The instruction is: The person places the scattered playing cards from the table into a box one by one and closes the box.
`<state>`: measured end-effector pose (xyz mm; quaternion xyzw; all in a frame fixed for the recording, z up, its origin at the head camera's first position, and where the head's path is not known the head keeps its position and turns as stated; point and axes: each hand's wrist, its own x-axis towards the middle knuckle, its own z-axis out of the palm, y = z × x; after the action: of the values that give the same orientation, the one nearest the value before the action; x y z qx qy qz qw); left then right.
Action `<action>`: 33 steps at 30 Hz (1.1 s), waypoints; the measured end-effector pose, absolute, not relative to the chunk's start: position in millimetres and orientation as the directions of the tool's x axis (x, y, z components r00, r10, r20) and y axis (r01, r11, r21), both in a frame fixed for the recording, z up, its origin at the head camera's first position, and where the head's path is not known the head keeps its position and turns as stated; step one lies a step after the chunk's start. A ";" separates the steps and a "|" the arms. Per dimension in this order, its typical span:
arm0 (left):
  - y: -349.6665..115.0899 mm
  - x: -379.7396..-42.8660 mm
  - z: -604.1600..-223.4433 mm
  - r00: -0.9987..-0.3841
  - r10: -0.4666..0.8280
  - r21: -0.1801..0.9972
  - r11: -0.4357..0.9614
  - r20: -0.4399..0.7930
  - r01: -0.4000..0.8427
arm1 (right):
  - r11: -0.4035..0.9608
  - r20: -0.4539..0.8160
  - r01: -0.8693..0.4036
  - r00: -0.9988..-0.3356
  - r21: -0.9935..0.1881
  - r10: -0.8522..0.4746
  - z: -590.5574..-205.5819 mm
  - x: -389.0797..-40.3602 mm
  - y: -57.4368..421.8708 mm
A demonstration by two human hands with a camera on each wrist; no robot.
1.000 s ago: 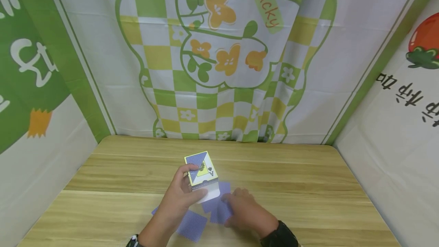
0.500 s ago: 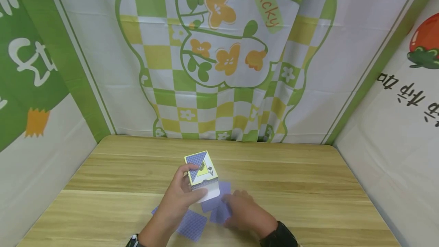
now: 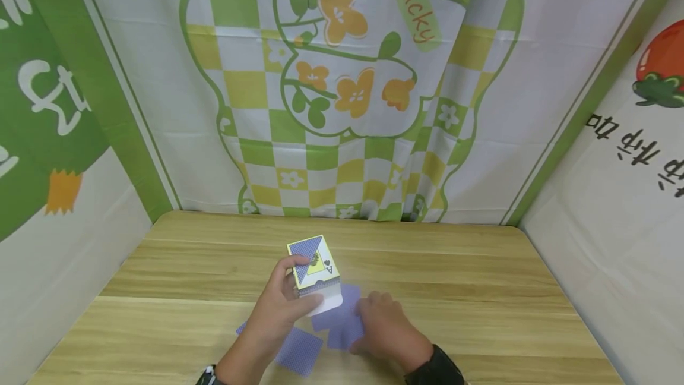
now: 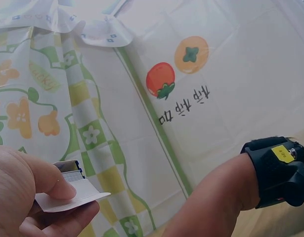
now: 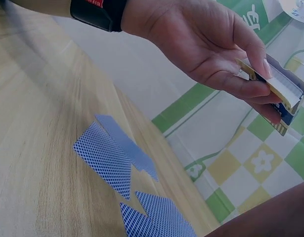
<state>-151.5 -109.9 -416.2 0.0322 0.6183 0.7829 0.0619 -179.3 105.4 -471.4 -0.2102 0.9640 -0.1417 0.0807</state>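
Observation:
In the head view my left hand (image 3: 283,293) holds a playing card box (image 3: 315,260) printed with an ace of spades, its white flap (image 3: 327,303) hanging out under my thumb. The left wrist view shows that thumb pressing the flap (image 4: 75,192). Low on the table, my right hand (image 3: 387,325) is at the right edge of blue-backed playing cards (image 3: 344,331), index finger and thumb along that edge; I cannot tell whether it grips them. More blue-backed cards (image 3: 299,350) lie partly beneath my left forearm, and the right wrist view shows these cards (image 5: 105,158) face down.
The wooden table (image 3: 454,278) runs back to a green and white checked curtain (image 3: 347,177). Printed cloth walls stand left (image 3: 64,111) and right (image 3: 604,207). Both wrists wear dark bands, such as the right wristband (image 3: 435,367).
My right hand's index finger has drawn back rightward from over the cards to their right edge, and the cards shifted slightly. My left hand keeps holding the box in place.

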 end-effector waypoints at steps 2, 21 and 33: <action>-110.2 -151.4 -416.6 -0.990 0.136 0.972 -0.229 -0.025 -0.056 | 0.876 -0.103 -0.373 -0.902 -0.306 -0.420 -471.6 -179.0 105.5; -109.9 -151.5 -417.6 -0.991 0.134 0.976 -0.217 -0.003 -0.033 | 0.903 -0.119 -0.379 -0.906 -0.202 -0.407 -465.2 -180.0 107.6; -111.3 -152.0 -418.1 -0.989 0.149 0.975 -0.220 0.002 -0.032 | 0.843 -0.196 -0.449 -0.835 -0.297 -0.514 -455.3 -175.6 113.3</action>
<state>-152.0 -111.3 -418.1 0.0472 0.6218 0.7796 0.0580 -175.6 113.3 -455.3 -0.2532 0.9504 -0.1200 0.1352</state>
